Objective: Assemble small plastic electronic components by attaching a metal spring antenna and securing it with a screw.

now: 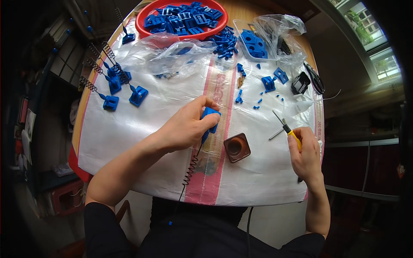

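Nearest, the blue tip of a black coiled wire hangs past the near edge of the white sheet, over the lap. It could snag on clothing, and the tug might twist the blue block that the wire trails from.

To the right of the wire, a brown square container sits between the 2 hands; a low sweep of the tool across that gap could knock it.

The left hand has the block pinched, thumb and fingers closed on it – whether it touches the sheet, I cannot tell. The fingers cover much of it, so a tool tip that slipped off would probably find skin.

The right hand curls closed around a yellow-handled tool, its thin tip well apart from the block. If that tip is hot – nothing visible settles it – a careless touch could mark the sheet. A metal rod lies just beside the shaft and could be nudged.

Beyond, tiny blue bits lie loose, easily brushed away by a passing sleeve. On the left, blue pieces with springs crowd together; their coils could tangle. Farthest, the red basin is heaped high, so a bump might spill parts.
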`<state>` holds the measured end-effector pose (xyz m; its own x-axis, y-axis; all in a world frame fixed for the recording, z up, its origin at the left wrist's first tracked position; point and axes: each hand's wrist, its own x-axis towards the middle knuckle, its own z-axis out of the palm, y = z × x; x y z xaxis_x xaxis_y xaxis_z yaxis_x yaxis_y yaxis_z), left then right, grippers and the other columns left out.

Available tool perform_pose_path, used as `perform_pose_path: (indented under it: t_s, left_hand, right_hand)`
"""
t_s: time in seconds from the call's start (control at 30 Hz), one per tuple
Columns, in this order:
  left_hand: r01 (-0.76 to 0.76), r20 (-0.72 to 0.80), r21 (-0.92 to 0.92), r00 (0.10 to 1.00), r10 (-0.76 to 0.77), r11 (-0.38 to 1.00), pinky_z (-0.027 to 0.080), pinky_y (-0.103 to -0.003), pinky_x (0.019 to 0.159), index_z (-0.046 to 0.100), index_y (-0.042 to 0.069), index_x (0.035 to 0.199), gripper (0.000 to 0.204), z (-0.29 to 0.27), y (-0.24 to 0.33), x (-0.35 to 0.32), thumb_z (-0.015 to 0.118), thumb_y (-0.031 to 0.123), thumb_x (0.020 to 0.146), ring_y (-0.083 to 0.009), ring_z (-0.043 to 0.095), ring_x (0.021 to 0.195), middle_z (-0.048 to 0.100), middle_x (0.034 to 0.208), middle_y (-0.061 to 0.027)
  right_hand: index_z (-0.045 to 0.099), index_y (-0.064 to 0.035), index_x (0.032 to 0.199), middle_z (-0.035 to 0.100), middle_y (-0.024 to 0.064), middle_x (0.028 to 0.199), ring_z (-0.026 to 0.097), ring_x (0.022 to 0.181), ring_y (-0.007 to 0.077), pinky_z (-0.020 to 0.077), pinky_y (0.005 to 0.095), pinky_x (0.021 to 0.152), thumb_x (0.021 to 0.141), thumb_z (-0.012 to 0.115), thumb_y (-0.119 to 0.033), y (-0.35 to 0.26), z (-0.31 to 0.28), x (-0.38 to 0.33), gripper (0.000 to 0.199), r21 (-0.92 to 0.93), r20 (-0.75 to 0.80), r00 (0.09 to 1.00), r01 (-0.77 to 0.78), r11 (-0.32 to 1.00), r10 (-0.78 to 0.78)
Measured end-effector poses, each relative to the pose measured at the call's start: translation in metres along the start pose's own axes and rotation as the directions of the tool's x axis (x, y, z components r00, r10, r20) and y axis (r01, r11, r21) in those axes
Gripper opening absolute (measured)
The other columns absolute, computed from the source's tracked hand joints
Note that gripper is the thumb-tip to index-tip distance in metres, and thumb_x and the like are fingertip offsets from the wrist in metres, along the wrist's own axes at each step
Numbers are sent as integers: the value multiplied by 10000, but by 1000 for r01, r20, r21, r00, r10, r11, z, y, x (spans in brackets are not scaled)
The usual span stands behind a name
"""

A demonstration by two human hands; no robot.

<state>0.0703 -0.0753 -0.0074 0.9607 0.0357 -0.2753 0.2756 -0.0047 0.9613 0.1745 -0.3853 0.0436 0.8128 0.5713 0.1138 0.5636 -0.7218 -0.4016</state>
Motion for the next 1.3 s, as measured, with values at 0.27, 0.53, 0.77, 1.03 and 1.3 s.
perform_pose_path:
  t_s: [0.27, 0.53, 0.77, 1.03, 1.3]
  left_hand:
    - [49, -48, 209, 998, -39, 977, 412, -261, 523, 521, -21, 1281, 388, -18, 19, -16, 613, 250, 1018, -85, 518, 587, 628, 778, -53]
    - [193, 46, -286, 981, -188, 939, 455, -223, 502, 622, 10, 1142, 278, -40, -1, -15, 559, 261, 1043, -103, 607, 569, 668, 813, -46]
    - [234, 204, -469, 967, -153, 852, 485, -259, 526, 606, 7, 1070, 243, -46, -10, -22, 552, 243, 1047, -147, 628, 602, 661, 809, -83]
    - [198, 320, -583, 947, 0, 788, 546, -290, 636, 594, -2, 1140, 251, -42, -26, -21, 575, 225, 1036, -178, 681, 785, 700, 1016, -136]
    - [-46, 307, -589, 911, 276, 807, 481, -278, 809, 455, -7, 1453, 528, -35, -25, -30, 654, 200, 1010, -129, 570, 874, 603, 1135, -73]
  right_hand:
    - [624, 24, 982, 618, 170, 891, 626, 767, 330, 495, 408, 704, 919, 659, -77, 4, 33, -13, 124, -136, -91, 987, 116, 984, -129]
    - [663, -20, 974, 628, 123, 885, 624, 809, 326, 491, 409, 715, 813, 787, -167, 8, 41, -16, 251, -226, -125, 960, 217, 950, -249]
    - [644, -10, 1170, 625, 91, 1002, 615, 819, 233, 495, 357, 718, 825, 748, -129, -76, 43, 6, 380, -155, -95, 590, 787, 598, -802]
    - [675, 17, 1082, 661, 149, 1129, 699, 955, 273, 596, 361, 799, 814, 763, -93, -104, 91, 34, 302, -9, -226, 354, 931, 366, -907]
    - [683, 21, 1027, 692, 178, 1121, 723, 915, 303, 603, 352, 742, 789, 782, 19, -103, 94, 26, 258, 336, -376, 610, 791, 511, -698]
